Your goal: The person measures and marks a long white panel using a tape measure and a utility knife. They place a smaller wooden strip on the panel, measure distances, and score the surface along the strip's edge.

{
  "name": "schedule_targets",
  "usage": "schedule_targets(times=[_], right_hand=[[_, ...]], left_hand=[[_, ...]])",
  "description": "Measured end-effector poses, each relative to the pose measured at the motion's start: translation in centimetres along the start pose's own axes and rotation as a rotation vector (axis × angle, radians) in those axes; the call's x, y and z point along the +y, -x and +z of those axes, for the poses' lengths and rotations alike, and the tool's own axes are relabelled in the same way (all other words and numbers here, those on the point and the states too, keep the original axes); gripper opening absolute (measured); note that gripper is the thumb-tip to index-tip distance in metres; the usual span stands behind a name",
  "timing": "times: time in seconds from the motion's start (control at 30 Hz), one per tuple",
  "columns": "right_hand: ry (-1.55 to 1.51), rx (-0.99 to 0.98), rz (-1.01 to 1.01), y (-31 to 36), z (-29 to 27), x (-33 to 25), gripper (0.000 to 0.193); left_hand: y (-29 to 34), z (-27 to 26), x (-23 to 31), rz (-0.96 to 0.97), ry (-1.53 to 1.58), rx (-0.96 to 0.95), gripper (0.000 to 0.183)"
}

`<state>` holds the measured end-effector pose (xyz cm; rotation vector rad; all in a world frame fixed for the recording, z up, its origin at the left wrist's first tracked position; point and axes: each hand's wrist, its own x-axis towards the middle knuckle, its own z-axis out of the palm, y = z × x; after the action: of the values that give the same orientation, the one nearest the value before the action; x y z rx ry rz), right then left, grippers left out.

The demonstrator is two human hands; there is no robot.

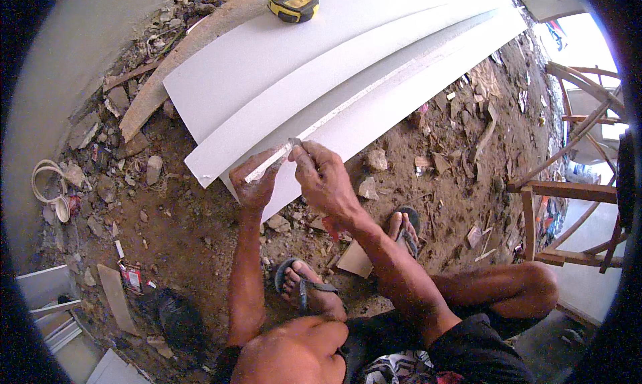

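A long narrow white board stands on edge, its rough whitish edge facing up. My left hand is closed around the near end of this board, the edge showing between thumb and fingers. Just right of it, my right hand pinches a small grey metal piece, which looks like a blade, against the board's edge. Most of that piece is hidden by the fingers. Wide white boards lie beneath and behind the narrow one. A yellow and black tape measure rests on the far board.
Rubble and a rough plank lie along the left wall. A wooden trestle stands at the right. My sandalled feet are on bare dirt near a brown offcut. A black plastic bag lies at lower left.
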<state>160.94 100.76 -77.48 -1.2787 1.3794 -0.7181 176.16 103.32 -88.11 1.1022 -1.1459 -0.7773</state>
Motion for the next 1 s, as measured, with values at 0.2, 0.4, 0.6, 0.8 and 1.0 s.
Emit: schedule_targets(times=[0.2, 0.4, 0.6, 0.8, 1.0], right_hand=[[0.004, -0.083, -0.079, 0.6, 0.5, 1.0, 0.028], [-0.058, -0.133, 0.174, 0.8, -0.9, 0.1, 0.029], [-0.166, -0.004, 0.054, 0.3, -0.6, 0.5, 0.030], [-0.127, 0.567, 0.016, -4.7, -10.9, 1.8, 0.034], [-0.215, 0.673, 0.084, -8.1, -16.1, 1.9, 0.061]], left_hand=[[0.3, -0.2, -1.6, 0.040, -0.069, -0.020, 0.017], [1.2, 0.4, -0.9, -0.090, -0.226, -0.029, 0.016], [0.6, 0.4, -0.7, -0.015, -0.341, -0.024, 0.018], [0.2, 0.9, 0.6, -0.101, -0.163, 0.020, 0.017], [-0.9, 1.2, 1.8, 0.144, -0.234, -0.134, 0.020]])
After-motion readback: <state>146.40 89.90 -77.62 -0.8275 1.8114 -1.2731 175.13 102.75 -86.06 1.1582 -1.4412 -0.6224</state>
